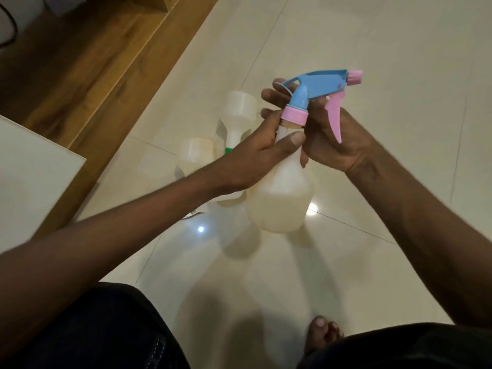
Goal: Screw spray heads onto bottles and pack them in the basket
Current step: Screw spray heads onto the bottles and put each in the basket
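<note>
I hold a translucent white bottle (282,193) up above the tiled floor. My left hand (255,155) grips its neck, thumb across the front. On the neck sits a blue spray head (319,83) with a pink collar, pink nozzle and pink trigger. My right hand (332,134) is wrapped around the spray head from behind, fingers behind the blue body, palm by the trigger. Two more white bottles (239,107) (197,153) lie on the floor behind my left hand, one with a green part at its neck. No basket is in view.
A wooden strip (87,75) runs diagonally along the left edge of the cream floor tiles (372,35). A white panel corner (32,171) juts in at the left. My dark-clothed knees and a bare foot (323,334) are at the bottom.
</note>
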